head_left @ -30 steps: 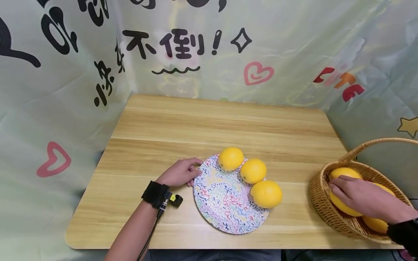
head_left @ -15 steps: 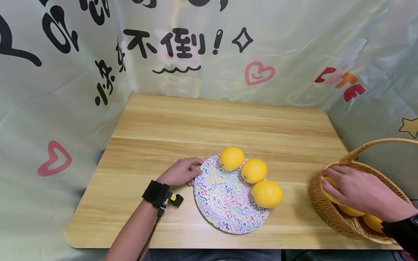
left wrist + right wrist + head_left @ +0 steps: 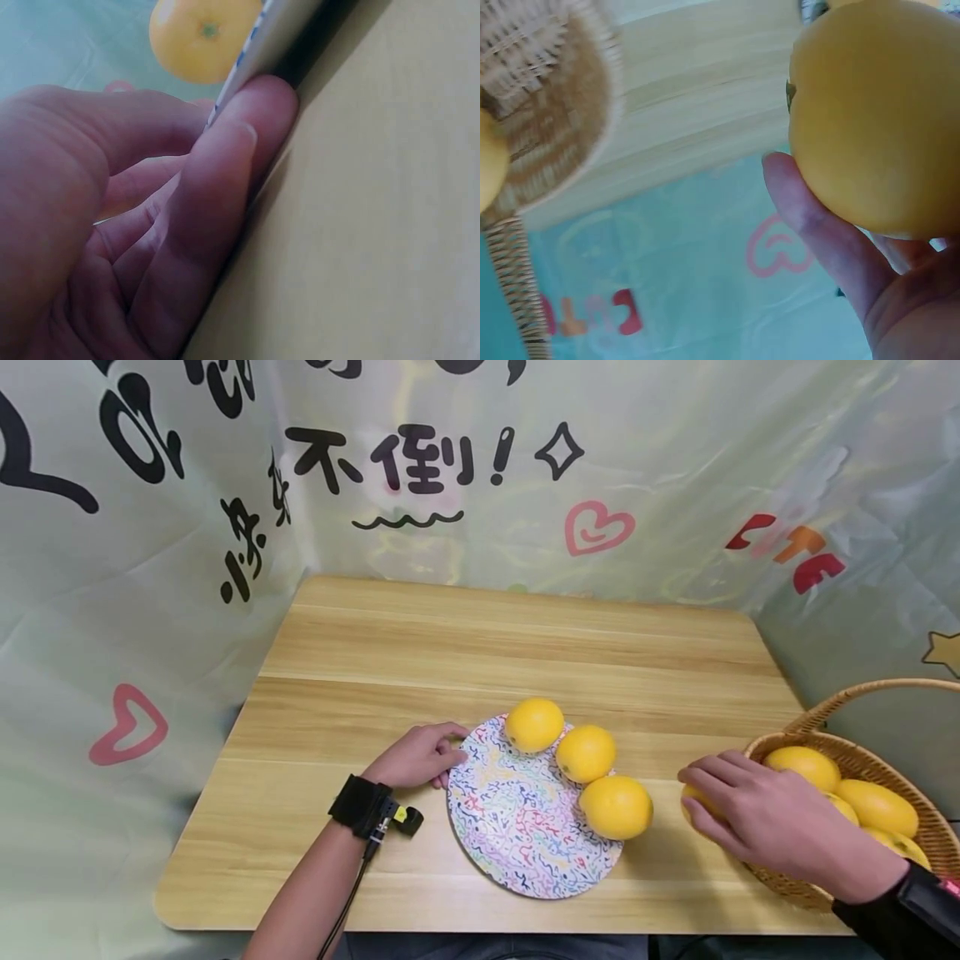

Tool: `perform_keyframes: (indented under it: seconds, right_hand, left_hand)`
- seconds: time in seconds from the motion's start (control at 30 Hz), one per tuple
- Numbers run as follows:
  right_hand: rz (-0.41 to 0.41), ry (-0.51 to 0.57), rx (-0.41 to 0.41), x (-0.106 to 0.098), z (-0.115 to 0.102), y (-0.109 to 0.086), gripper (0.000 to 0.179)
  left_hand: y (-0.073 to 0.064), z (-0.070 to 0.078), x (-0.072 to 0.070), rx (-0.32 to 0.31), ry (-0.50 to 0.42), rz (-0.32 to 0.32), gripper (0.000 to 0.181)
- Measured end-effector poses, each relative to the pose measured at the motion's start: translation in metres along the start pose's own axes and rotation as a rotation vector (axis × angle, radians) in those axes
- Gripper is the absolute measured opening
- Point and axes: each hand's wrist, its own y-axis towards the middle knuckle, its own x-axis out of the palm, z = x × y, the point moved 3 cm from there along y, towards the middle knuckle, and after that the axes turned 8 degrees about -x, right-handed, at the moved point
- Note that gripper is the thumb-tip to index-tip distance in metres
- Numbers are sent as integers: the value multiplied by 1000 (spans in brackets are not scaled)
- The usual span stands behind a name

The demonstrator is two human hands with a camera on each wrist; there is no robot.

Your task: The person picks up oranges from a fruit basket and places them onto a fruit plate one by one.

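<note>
A round plate (image 3: 517,827) with a colourful squiggle pattern lies on the table. Three round yellow orange-like fruits sit along its upper right side: a far one (image 3: 534,725), a middle one (image 3: 586,753) and a near one (image 3: 617,807). My left hand (image 3: 417,757) pinches the plate's left rim, fingertips (image 3: 262,112) tucked beneath its edge. My right hand (image 3: 780,827) holds another yellow fruit (image 3: 877,120) just left of the wicker basket (image 3: 892,760), thumb and fingers curled round it. Most of that fruit is hidden by the hand in the head view.
Several more yellow fruits (image 3: 877,807) lie in the basket at the table's right edge; its tall handle (image 3: 862,688) arches over it. Wooden tabletop (image 3: 450,643) stretches behind the plate. A printed curtain (image 3: 465,552) hangs at the back and sides.
My right hand has lifted a yellow fruit out of the basket and moved left with it, past the basket's rim. The left hand and the plate have stayed in place.
</note>
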Motion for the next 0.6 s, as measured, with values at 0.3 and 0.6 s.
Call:
perform_keyframes:
  seconds: [0.3, 0.6]
  right_hand:
    - [110, 41, -136, -4, -31, 25, 46]
    - [182, 68, -254, -2, -65, 43, 45]
  left_hand:
    - [-2, 0, -1, -10, -2, 1, 46]
    - [-1, 2, -1, -9, 8, 6, 46]
